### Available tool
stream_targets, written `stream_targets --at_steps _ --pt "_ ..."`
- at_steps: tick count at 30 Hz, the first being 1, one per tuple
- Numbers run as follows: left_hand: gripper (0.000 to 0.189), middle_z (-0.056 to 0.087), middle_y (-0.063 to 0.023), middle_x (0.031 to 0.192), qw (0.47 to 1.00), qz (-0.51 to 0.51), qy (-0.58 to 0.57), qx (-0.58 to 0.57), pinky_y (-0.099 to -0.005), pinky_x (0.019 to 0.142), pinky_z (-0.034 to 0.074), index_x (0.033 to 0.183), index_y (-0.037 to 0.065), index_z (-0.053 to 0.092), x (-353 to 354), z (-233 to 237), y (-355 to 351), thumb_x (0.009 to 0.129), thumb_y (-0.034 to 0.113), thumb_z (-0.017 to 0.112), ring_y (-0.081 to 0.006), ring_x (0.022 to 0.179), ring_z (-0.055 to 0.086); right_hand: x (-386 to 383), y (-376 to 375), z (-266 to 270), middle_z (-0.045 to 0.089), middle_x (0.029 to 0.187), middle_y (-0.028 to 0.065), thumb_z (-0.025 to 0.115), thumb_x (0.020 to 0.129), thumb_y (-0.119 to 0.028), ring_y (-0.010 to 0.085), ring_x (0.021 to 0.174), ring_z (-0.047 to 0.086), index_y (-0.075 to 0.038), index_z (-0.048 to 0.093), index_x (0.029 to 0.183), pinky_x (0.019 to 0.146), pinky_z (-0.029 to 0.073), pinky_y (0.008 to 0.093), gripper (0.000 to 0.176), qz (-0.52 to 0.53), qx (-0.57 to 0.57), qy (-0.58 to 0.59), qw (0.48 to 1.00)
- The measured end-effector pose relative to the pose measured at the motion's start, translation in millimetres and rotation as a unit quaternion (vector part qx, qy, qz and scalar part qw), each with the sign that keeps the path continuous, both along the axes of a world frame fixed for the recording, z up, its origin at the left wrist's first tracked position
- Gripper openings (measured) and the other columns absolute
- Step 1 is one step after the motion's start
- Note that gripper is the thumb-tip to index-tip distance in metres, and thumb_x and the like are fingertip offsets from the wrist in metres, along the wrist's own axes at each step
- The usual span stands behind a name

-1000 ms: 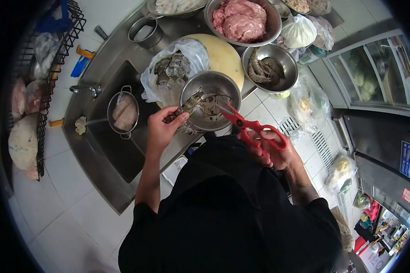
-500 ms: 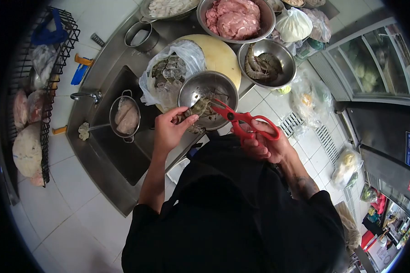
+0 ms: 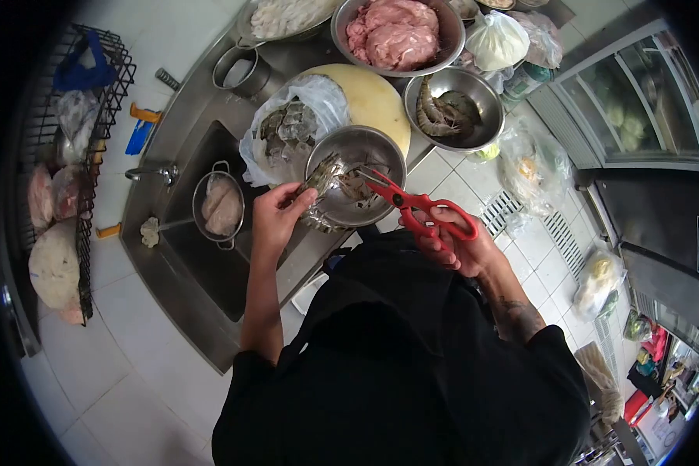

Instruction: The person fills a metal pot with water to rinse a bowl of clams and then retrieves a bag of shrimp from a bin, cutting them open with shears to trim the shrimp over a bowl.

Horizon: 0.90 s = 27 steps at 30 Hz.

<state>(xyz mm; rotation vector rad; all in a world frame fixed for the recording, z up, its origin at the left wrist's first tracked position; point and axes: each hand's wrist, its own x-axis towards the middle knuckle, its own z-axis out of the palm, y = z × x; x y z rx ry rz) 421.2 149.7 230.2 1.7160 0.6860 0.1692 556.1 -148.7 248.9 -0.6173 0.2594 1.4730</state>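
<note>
A grey-green shrimp [image 3: 321,174] is pinched in my left hand [image 3: 278,213], over the left rim of a steel bowl [image 3: 342,144]. Dark trimmings [image 3: 357,185] lie inside that bowl. My right hand [image 3: 462,245] is closed round the handles of red scissors [image 3: 412,203], whose tips point into the bowl, apart from the shrimp. Behind the left hand a white plastic bag [image 3: 330,101] holds ice and what look like more shrimp. Another steel bowl [image 3: 485,97], behind and to the right, has shrimp in it.
A round yellow board [image 3: 380,101] lies under the bag. A bowl of pink meat [image 3: 454,43] stands at the back. To the left, a sink [image 3: 210,287] holds a colander of pale meat [image 3: 221,206]. A wire rack [image 3: 105,89] hangs at far left.
My left hand has moved slightly left with the shrimp, which is now apart from the scissors and more upright. The right hand keeps its grip.
</note>
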Motion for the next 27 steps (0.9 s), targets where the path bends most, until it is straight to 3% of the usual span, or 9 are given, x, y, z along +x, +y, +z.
stream_targets --at_steps 2,5,7,9,10,14,16,20,27 --pt "0.027 0.066 -0.0025 0.078 0.999 0.014 0.006 0.032 -0.0199 0.061 0.043 0.099 -0.006 0.068 9.1 11.1 -4.3 0.083 0.013 0.077 -0.0044 0.069 0.055 0.6 -2.7 -0.9 0.053 0.066 0.0015 0.055 0.095 -0.035 0.0074 0.042 0.045 0.001 0.056 0.116 0.034 0.031 0.0197 0.041 -0.016 -0.011 -0.014 1.0" --pt "0.024 0.066 -0.003 0.078 0.995 -0.014 -0.011 0.093 -0.0201 0.061 0.043 0.097 -0.006 0.068 45.9 36.0 -20.2 0.082 0.01 0.077 -0.005 0.069 0.054 2.8 -12.2 -4.0 0.055 0.066 0.0031 0.057 0.094 -0.024 0.0112 0.044 0.051 0.002 0.055 0.117 0.036 0.036 0.0227 0.035 -0.127 -0.172 -0.294 0.932" --pt "0.025 0.065 -0.0017 0.074 0.993 -0.052 -0.106 0.03 -0.0218 0.06 0.044 0.091 -0.005 0.069 84.6 27.3 -33.6 0.081 0.015 0.079 -0.0056 0.066 0.053 12.3 -26.6 -9.1 0.055 0.066 0.0032 0.057 0.094 -0.024 0.0116 0.044 0.051 0.002 0.055 0.116 0.036 0.037 0.0233 0.034 -0.192 -0.207 -0.318 0.905" --pt "0.027 0.065 -0.0025 0.07 0.985 -0.121 -0.071 0.097 -0.0243 0.058 0.044 0.085 -0.002 0.07 133.5 11.3 -43.0 0.079 0.022 0.08 -0.0061 0.064 0.052 24.7 -45.4 -22.2 0.054 0.065 0.0032 0.056 0.094 -0.022 0.0125 0.043 0.05 0.003 0.055 0.115 0.037 0.037 0.0255 0.032 -0.288 -0.255 -0.328 0.862" --pt "0.028 0.068 -0.0026 0.077 0.977 -0.168 -0.037 0.127 -0.022 0.064 0.046 0.092 -0.003 0.071 161.2 6.8 -48.9 0.081 0.022 0.079 -0.0052 0.071 0.058 30.7 -51.8 -24.1 0.053 0.064 0.0031 0.057 0.095 -0.021 0.0122 0.043 0.049 0.003 0.055 0.115 0.036 0.035 0.0257 0.031 -0.315 -0.28 -0.326 0.847" --pt "0.046 0.07 -0.0107 0.079 0.951 -0.207 -0.018 0.229 -0.0297 0.066 0.05 0.1 -0.002 0.07 238.6 -26.4 -74.6 0.077 0.036 0.08 -0.0158 0.07 0.065 41.1 -86.0 -40.8 0.052 0.063 0.003 0.057 0.095 -0.021 0.0118 0.042 0.046 0.002 0.055 0.115 0.036 0.034 0.0252 0.031 -0.351 -0.312 -0.326 0.82" --pt "0.052 0.071 -0.0109 0.079 0.942 -0.15 -0.058 0.293 -0.0389 0.067 0.052 0.098 0.001 0.07 251.4 -29.0 -79.6 0.075 0.046 0.077 -0.0297 0.074 0.068 38.6 -100.3 -51.6 0.051 0.063 0.0026 0.057 0.095 -0.021 0.0116 0.041 0.045 0.003 0.055 0.114 0.036 0.034 0.0252 0.03 -0.38 -0.309 -0.318 0.812" --pt "0.035 0.072 -0.0138 0.087 0.974 -0.104 -0.117 0.161 -0.0306 0.071 0.053 0.103 -0.001 0.069 212.8 -32.2 -48.6 0.082 0.026 0.075 -0.0199 0.081 0.07 27.1 -114.5 -73.6 0.05 0.06 0.002 0.059 0.094 -0.022 0.0113 0.041 0.045 0.002 0.055 0.114 0.035 0.035 0.0258 0.032 -0.372 -0.349 -0.296 0.808" --pt "0.023 0.072 -0.0089 0.081 0.967 0.035 0.002 0.252 -0.0255 0.068 0.05 0.098 -0.003 0.069 102.9 -25.4 99.7 0.088 0.018 0.066 -0.0131 0.073 0.067 33.7 -92.0 -104.7 0.052 0.061 0.0026 0.062 0.092 -0.024 0.0119 0.042 0.05 0.002 0.055 0.118 0.036 0.037 0.0264 0.037 -0.298 -0.383 -0.288 0.826"
